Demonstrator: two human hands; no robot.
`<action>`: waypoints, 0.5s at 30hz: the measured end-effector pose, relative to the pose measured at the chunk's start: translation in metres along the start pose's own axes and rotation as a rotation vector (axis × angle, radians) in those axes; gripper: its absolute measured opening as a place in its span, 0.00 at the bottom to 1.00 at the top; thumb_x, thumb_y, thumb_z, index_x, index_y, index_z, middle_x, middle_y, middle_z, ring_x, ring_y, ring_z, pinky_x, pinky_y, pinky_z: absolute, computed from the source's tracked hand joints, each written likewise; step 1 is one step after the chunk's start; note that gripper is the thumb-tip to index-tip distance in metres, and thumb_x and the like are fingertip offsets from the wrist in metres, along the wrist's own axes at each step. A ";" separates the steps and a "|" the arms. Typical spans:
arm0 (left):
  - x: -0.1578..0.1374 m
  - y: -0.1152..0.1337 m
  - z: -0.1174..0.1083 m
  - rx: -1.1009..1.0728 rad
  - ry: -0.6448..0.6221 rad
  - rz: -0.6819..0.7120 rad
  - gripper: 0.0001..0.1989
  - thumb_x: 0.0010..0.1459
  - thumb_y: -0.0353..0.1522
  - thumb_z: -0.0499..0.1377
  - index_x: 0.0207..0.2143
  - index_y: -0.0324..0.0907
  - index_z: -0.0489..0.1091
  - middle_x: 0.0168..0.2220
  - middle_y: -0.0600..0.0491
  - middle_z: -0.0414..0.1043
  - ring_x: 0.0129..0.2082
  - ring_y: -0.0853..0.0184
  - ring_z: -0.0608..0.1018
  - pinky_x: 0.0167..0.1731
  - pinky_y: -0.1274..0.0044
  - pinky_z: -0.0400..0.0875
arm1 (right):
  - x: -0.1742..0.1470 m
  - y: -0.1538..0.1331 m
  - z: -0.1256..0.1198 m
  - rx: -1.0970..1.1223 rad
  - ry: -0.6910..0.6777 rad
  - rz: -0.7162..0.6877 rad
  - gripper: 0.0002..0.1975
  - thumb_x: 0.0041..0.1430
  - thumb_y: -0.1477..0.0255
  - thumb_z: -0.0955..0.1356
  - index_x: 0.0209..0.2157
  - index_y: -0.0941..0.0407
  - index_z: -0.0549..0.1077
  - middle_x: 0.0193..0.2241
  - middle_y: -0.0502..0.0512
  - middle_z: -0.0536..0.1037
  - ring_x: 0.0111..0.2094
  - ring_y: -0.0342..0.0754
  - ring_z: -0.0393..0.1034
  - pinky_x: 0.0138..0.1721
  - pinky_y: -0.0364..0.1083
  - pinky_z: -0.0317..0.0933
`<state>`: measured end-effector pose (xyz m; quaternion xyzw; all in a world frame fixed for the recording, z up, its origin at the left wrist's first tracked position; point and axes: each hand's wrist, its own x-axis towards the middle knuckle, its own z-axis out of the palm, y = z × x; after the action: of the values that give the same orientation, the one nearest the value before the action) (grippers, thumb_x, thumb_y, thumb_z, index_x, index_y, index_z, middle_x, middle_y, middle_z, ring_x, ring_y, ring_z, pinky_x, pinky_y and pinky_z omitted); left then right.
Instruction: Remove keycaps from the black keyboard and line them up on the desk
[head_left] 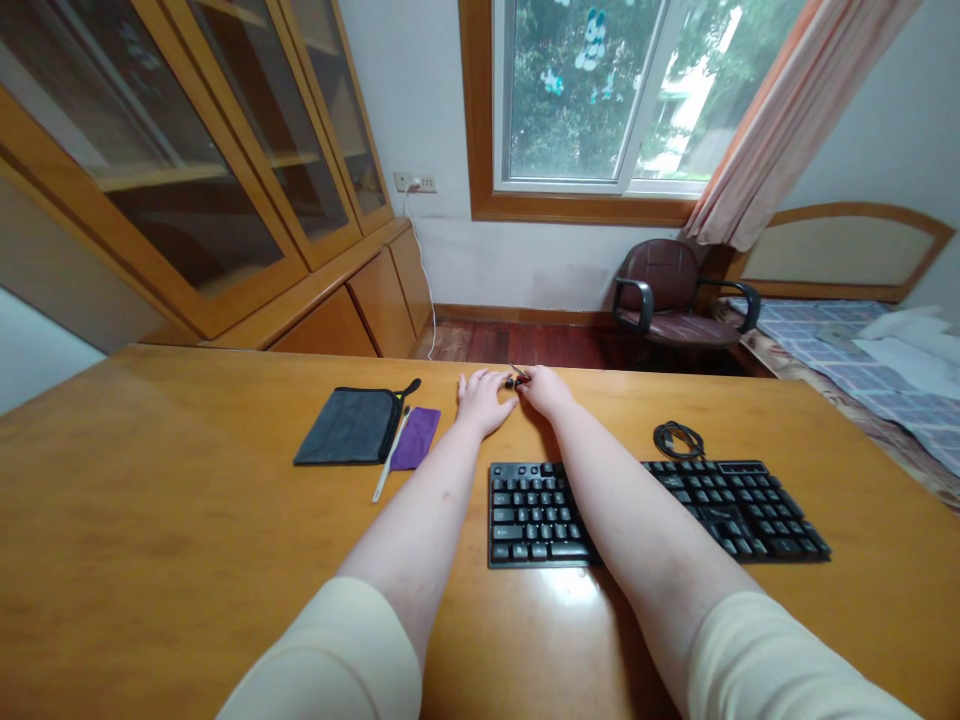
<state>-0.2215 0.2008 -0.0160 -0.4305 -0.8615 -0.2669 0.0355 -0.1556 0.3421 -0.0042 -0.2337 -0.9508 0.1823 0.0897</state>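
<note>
Both my arms reach to the far edge of the desk. My left hand (484, 402) rests there with its fingers stretched and apart, holding nothing that shows. Close on its right, my right hand (547, 390) has its fingers closed around a small dark object (520, 380) with a thin, shiny part sticking up; its kind is too small to tell. Under my right forearm lies a black keyboard (529, 515), partly covered by the arm. Left of my left hand are a purple cloth (416, 440), a white toothbrush (390, 460) and a folded grey cloth (349, 427) with dark edging.
A coiled black cable (679, 440) lies behind the keyboard on the wooden desk (187, 520). Beyond the desk stand a glass-door cabinet (300, 255), a maroon armchair (664, 290) and a bed (870, 360). A white cord (424, 265) hangs from a wall socket.
</note>
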 end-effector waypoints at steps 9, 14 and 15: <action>0.001 -0.002 0.004 -0.013 0.018 -0.006 0.23 0.52 0.41 0.57 0.51 0.51 0.65 0.53 0.51 0.67 0.58 0.54 0.58 0.59 0.55 0.33 | -0.001 -0.001 0.000 0.001 -0.007 0.003 0.11 0.55 0.69 0.67 0.40 0.56 0.73 0.39 0.59 0.75 0.41 0.50 0.69 0.39 0.43 0.59; 0.001 -0.002 0.004 -0.026 0.024 0.003 0.23 0.51 0.42 0.58 0.50 0.51 0.66 0.52 0.51 0.68 0.58 0.53 0.59 0.58 0.54 0.33 | 0.000 -0.001 -0.001 0.006 -0.016 0.006 0.11 0.55 0.69 0.66 0.41 0.56 0.73 0.40 0.59 0.75 0.41 0.49 0.69 0.38 0.43 0.59; 0.001 -0.003 0.004 -0.030 0.025 0.005 0.23 0.51 0.42 0.58 0.50 0.51 0.66 0.52 0.51 0.68 0.57 0.53 0.59 0.58 0.53 0.33 | 0.000 -0.001 -0.001 0.006 -0.018 0.007 0.11 0.55 0.69 0.66 0.40 0.56 0.73 0.40 0.59 0.75 0.41 0.49 0.69 0.38 0.43 0.58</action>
<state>-0.2234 0.2023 -0.0206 -0.4299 -0.8559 -0.2848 0.0405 -0.1553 0.3416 -0.0029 -0.2352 -0.9502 0.1874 0.0812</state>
